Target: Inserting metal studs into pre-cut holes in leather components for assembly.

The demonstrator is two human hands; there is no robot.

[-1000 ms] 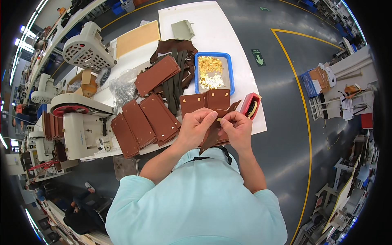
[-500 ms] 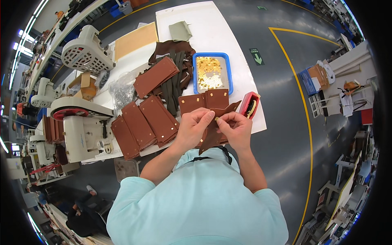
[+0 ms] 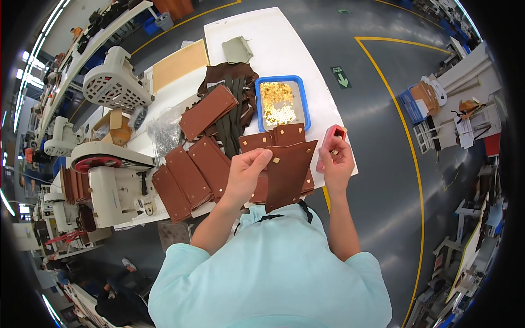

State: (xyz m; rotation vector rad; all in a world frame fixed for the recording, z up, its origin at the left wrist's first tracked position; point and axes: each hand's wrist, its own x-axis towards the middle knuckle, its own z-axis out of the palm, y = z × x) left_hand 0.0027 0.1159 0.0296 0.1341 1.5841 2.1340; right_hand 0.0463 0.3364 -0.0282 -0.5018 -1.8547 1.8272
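My left hand [image 3: 247, 175] pinches the top corner of a brown leather panel [image 3: 289, 176] with a small gold fitting on it, and holds it up above the table's near edge. My right hand [image 3: 336, 162] is to its right, fingers closed at a small red box [image 3: 331, 140] on the table edge. Whether it grips a small part from the box I cannot tell. More brown leather panels [image 3: 273, 138] lie flat just beyond my hands.
A blue tray [image 3: 304, 104] of small gold fittings stands on the white table [image 3: 279, 44]. Stacks of brown leather pieces [image 3: 188, 175], dark straps [image 3: 232, 117] and a clear bag [image 3: 161, 134] lie to the left. White machines [image 3: 112, 183] stand further left. Grey floor with yellow lines lies right.
My hands were together on the leather panel. Now they have parted: the left hand lifts the panel alone and the right hand has moved right to the red box.
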